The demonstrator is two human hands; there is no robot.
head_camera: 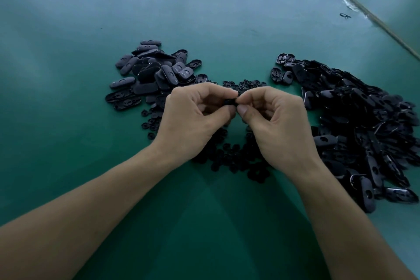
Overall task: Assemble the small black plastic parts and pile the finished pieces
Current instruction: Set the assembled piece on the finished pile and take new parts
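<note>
Forearms (102, 211) — black part piles (363, 125) flanking

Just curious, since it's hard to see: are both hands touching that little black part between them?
Touching. The head view shows the left hand and right hand both pinching the small black part between their fingertips.

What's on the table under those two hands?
A scatter of small black parts on the green table. The left hand and right hand, pinching one black piece, hide its middle.
</note>
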